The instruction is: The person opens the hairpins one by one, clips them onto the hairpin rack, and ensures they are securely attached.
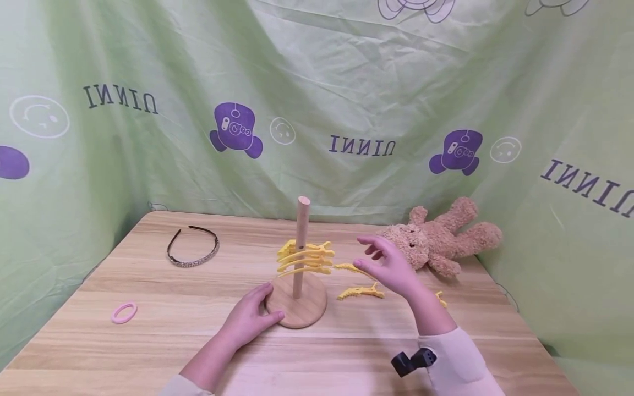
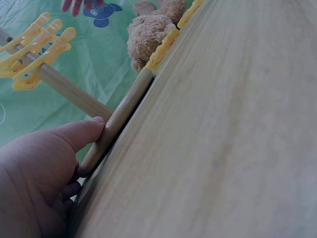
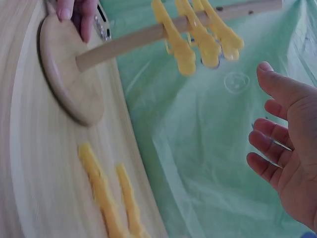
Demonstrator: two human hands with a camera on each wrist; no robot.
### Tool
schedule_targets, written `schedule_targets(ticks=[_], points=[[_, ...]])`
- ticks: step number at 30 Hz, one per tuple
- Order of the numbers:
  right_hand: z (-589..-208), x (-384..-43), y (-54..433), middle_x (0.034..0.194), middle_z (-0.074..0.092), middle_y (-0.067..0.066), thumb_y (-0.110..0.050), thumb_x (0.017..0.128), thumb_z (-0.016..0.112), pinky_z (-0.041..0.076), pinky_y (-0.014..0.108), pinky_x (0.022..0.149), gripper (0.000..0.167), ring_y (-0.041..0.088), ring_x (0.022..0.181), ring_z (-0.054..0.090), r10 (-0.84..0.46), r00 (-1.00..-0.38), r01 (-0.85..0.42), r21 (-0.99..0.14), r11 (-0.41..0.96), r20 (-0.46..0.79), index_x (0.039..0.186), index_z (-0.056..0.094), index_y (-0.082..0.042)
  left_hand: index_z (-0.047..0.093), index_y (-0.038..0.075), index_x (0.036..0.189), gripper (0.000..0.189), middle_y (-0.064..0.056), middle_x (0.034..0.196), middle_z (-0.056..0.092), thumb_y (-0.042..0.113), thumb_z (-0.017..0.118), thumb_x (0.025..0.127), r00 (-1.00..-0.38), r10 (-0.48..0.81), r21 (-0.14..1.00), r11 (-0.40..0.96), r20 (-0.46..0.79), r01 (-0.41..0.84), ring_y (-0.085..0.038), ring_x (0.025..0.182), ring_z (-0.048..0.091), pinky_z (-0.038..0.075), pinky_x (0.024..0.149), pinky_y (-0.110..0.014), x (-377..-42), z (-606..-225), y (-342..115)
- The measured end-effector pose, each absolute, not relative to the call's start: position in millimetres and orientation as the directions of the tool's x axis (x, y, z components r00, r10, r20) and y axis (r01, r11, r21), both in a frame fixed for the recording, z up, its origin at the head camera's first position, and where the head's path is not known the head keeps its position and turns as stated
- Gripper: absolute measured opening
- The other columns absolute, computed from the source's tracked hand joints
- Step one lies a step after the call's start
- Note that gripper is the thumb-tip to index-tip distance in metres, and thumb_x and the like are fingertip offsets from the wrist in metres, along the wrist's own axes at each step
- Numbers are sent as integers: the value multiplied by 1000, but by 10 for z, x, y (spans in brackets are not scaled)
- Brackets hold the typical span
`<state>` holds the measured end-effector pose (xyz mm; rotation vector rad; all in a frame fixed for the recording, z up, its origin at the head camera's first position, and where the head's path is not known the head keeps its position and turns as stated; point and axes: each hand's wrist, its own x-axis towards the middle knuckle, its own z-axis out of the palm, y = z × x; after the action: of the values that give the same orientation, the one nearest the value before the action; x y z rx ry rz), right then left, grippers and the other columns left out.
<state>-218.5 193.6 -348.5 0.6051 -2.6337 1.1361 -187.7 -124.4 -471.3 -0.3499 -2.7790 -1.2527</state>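
A wooden stand [image 1: 297, 308] with a round base and an upright post is in the middle of the table. Three yellow hair clips [image 1: 307, 261] are clamped around its post, one above another. My left hand [image 1: 250, 319] grips the base's left edge; in the left wrist view its thumb [image 2: 84, 133] presses on the base. To the right of the post my right hand [image 1: 391, 267] hovers with loosely bent fingers, holding nothing. Below it, a yellow hair clip [image 1: 360, 292] lies on the table, with another hair clip [image 1: 346, 267] behind it, partly covered by the hand.
A brown plush toy [image 1: 441, 239] lies at the back right. Part of a yellow clip [image 1: 441, 298] shows beside my right forearm. At left are a sparkly headband [image 1: 193, 263] and a pink hair tie [image 1: 124, 313]. Green printed cloth [image 1: 307, 71] hangs behind the wooden table [image 1: 124, 363].
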Motion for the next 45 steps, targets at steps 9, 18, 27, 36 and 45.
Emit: schedule_targets(ticks=[9,18,27,36,45], points=[[-3805,-2055,2581,125,62,18,-22,88,73,51,52,95,50,34,108,59,-136,-930,-330,-615,716,342,131,58,-2,50,-6,138,76,-23,147,47,37,78,81,-972,175,735,638,154,231,-42,139,41,30,118,-55,-1870,-4698,-1241],[-4107,-1873,3152,136,50,28,-27,91,69,41,62,101,56,43,121,48,20,-973,-143,-669,729,229,136,51,2,51,-6,137,76,-23,147,47,38,78,81,-973,175,728,646,150,229,-42,139,41,30,118,-55,-1870,-4688,-1251],[-4299,-1773,3421,149,32,34,-39,91,68,28,73,108,73,56,132,33,95,-994,37,-685,728,47,146,39,-1,50,-6,138,76,-24,147,47,37,78,81,-972,179,733,639,154,234,-43,138,41,30,118,-56,-1869,-4691,-1250],[-4489,-1849,3642,138,43,39,-36,87,72,38,70,101,75,56,121,48,58,-996,8,-597,802,65,142,41,5,51,-6,138,75,-24,146,48,37,77,81,-973,177,725,649,151,231,-43,138,41,31,117,-56,-1876,-4702,-1244],[-4517,-1973,3762,134,48,39,-31,88,72,41,67,100,70,57,120,48,11,-999,-20,-560,828,52,139,45,9,51,-6,138,75,-24,146,47,35,78,81,-973,177,730,645,146,227,-42,138,41,31,118,-56,-1865,-4679,-1242]])
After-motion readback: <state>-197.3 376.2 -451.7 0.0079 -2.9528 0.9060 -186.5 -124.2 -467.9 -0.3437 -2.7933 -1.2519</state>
